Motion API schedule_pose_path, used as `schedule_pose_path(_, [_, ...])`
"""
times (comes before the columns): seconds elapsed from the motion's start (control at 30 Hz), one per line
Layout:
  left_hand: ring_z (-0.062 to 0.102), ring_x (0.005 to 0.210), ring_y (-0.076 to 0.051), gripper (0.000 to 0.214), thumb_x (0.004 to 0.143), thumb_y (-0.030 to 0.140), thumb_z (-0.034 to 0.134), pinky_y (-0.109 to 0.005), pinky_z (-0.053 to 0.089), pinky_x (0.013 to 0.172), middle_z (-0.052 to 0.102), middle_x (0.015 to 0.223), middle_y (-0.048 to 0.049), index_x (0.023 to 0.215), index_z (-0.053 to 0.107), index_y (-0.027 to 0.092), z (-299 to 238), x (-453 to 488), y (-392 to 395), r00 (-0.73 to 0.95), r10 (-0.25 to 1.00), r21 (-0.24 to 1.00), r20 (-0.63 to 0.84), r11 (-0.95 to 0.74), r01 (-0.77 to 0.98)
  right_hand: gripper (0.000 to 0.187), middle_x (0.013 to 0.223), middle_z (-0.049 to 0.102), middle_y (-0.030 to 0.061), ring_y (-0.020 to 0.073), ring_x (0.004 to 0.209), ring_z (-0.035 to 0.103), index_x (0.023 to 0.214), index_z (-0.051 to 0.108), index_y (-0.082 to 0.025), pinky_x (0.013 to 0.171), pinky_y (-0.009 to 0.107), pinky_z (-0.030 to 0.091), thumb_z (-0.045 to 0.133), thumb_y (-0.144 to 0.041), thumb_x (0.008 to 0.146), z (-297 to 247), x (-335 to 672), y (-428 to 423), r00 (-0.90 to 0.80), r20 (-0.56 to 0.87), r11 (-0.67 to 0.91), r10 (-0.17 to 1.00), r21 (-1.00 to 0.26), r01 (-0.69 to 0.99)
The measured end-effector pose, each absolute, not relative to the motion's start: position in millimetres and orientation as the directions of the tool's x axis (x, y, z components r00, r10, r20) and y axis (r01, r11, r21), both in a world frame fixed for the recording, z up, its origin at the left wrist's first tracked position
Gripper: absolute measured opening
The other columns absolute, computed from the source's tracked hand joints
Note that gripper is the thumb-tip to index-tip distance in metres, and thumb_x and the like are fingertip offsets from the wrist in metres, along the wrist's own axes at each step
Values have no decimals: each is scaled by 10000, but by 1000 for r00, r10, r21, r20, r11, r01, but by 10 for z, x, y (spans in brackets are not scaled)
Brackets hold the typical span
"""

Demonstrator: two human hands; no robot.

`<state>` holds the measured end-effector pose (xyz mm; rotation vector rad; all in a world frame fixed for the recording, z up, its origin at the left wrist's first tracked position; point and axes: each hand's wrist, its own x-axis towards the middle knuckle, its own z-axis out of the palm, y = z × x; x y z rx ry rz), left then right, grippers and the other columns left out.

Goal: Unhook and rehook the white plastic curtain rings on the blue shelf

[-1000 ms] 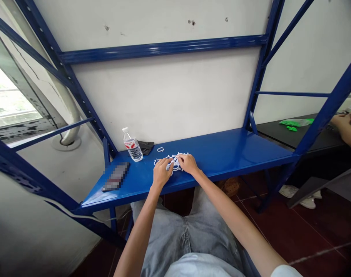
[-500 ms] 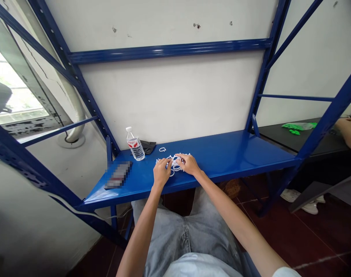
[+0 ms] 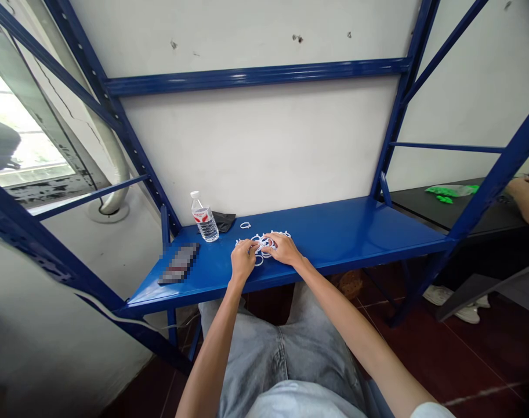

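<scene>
Several thin white plastic rings (image 3: 258, 261) lie in a small heap near the front edge of the blue shelf. My left hand (image 3: 243, 260) is at the heap's left side, its thumb and index finger pinched on a white ring. From the right, my right hand (image 3: 284, 249) reaches over the heap with its fingers curled and closed on a ring as well. The fingertips of both hands almost meet, and I cannot make out exactly which ring each one grips. A single white ring (image 3: 245, 225) lies apart, behind the heap.
A water bottle (image 3: 205, 217) stands at the back left beside a black pouch (image 3: 223, 221). Left of my hands lies a blurred-out phone-like slab (image 3: 179, 263). Blue posts frame the shelf (image 3: 334, 226). On the right, another person's hand (image 3: 528, 188) is by a dark table with green pieces (image 3: 445, 191).
My right fingers have shifted slightly down and left, closer to my left fingertips. More of the rings behind my right hand now show. Bottle, pouch and lone ring stay put.
</scene>
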<state>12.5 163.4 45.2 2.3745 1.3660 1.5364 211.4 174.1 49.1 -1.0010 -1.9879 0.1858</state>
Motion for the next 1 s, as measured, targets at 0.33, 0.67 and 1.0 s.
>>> schedule_pose_path(0.33, [678,1057,-303,315,1049,277,460,-438,479,936,764,1143,-126,1164,749,223,487,98,1636,35,698,463,715,-511,725,477,1083,751,95,261,1029,679,1348,694,-235,872,359,532,683,-557,996,501,2103,1755,-184,619,537,764,-450,713])
schedule_pose_path(0.67, [581,1183,-433,228,917,320,587,-647,405,992,698,1212,-214,855,769,198,134,44,1912,-342,715,588,610,-119,800,584,1356,685,161,336,1259,608,1520,589,-221,1066,507,497,545,-577,1059,477,2118,1796,-128,612,479,780,-452,752])
schedule_pose_path(1.0, [670,1052,-301,229,1015,259,434,-448,519,904,687,1165,-155,1004,656,207,346,-8,1831,-168,786,652,594,-348,674,407,1232,733,120,283,1159,634,1362,688,-204,1005,420,513,510,-453,1094,500,2110,1765,-112,666,545,737,-488,682])
